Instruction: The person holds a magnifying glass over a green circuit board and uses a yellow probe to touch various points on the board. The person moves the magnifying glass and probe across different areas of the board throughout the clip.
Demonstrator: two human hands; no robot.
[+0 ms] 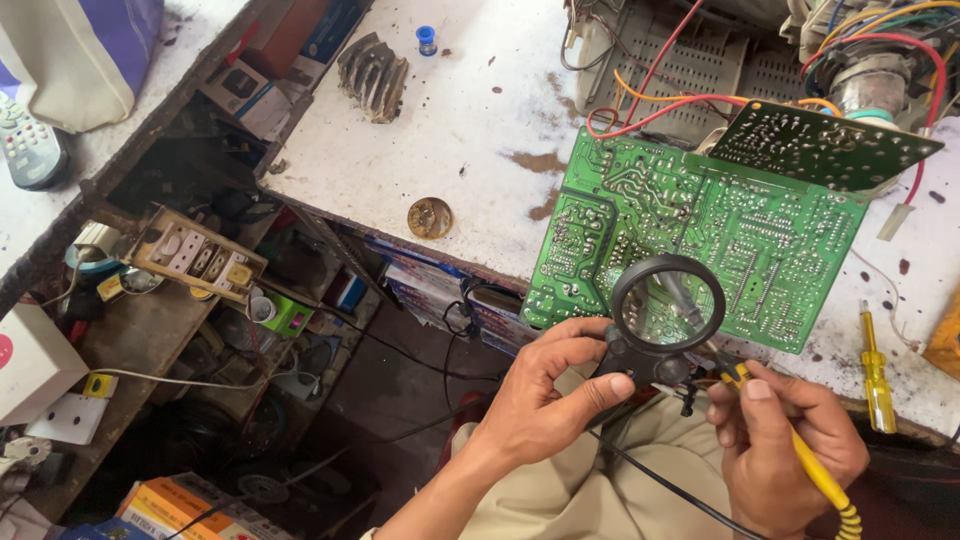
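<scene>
Far to the left of the fingers, a remote control [30, 148] lay on a side shelf, and a switch and socket board [198, 255] sat tilted on the cluttered lower shelf. Up and left of the fingers, a grey finned heat sink [373, 75] and a small round brass-coloured disc [430, 217] rested on the stained white workbench [440, 120].

The left hand [545, 395] had its fingers curled closed around the black handle of a magnifying glass [667, 305], thumb pressed on the base. The lens sat just above the fingertips, over the near edge of a green circuit board [700, 225].

The right hand [785, 440] gripped a yellow-handled soldering iron [800, 460], fingers shut around it, its tip beside the magnifier's base. Right of those fingers, a yellow screwdriver [873, 365] lay on the bench.
</scene>
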